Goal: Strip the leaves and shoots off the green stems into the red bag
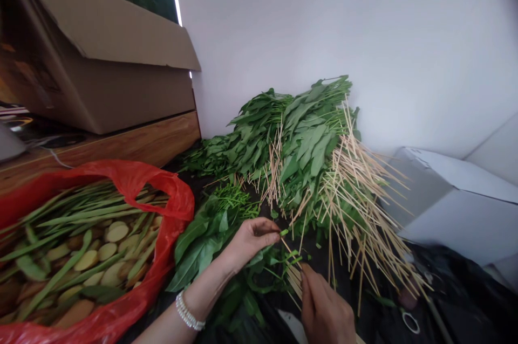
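Just below the picture's middle, my left hand [259, 239] is closed in a pinch on a small green stem piece [284, 232] at the upper end of a thin bamboo skewer [288, 246]. My right hand [326, 303], lower and to the right, is closed round the skewer's lower part; its fingertips are partly hidden. More bare skewers [294, 282] show beside the right fingers. Under and between both hands lie loose leafy greens [263, 268] with cut stems. Beyond them, skewered leafy greens [311, 139] are piled against the wall, their pale sticks [356, 182] pointing down and right.
At left stands a red plastic bag [178, 198] holding long green beans [93, 209] and potato slices [107, 252]. Behind it, a cardboard box [133, 90] rests on a wooden ledge [178, 136]. A white box [457, 204] stands at right, near black plastic [465, 284].
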### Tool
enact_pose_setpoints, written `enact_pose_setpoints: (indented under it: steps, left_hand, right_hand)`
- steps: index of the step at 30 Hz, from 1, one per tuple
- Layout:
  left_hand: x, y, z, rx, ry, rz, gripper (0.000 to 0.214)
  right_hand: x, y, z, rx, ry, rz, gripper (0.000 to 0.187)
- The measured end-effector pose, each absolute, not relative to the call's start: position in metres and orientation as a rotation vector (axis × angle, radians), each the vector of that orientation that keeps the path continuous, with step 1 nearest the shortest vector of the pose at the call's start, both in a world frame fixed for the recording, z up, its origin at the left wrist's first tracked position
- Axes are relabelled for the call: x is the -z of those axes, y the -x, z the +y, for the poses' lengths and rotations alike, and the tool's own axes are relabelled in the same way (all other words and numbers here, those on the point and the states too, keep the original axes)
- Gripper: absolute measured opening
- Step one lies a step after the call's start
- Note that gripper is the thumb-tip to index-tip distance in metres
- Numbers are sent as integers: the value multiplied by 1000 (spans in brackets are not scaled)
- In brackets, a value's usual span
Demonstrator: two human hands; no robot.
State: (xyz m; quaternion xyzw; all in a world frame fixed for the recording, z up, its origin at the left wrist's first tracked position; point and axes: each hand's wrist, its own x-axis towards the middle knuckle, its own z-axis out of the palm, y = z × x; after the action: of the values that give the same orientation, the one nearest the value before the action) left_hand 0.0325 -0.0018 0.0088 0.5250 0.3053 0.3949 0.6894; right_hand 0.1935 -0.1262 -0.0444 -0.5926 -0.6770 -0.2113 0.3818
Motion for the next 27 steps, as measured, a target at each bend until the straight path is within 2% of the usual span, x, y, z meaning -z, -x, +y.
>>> enact_pose_setpoints:
  steps: [14, 27]
  left_hand:
    - [-11, -33, -4, -800, -1145, 739, 37]
    - [-2, -37, -10, -667, -1323, 617, 34]
  right_hand:
    - [51, -192, -124, 536, 1476, -1677, 31]
    - [26, -186, -122, 631, 1470, -1771, 37]
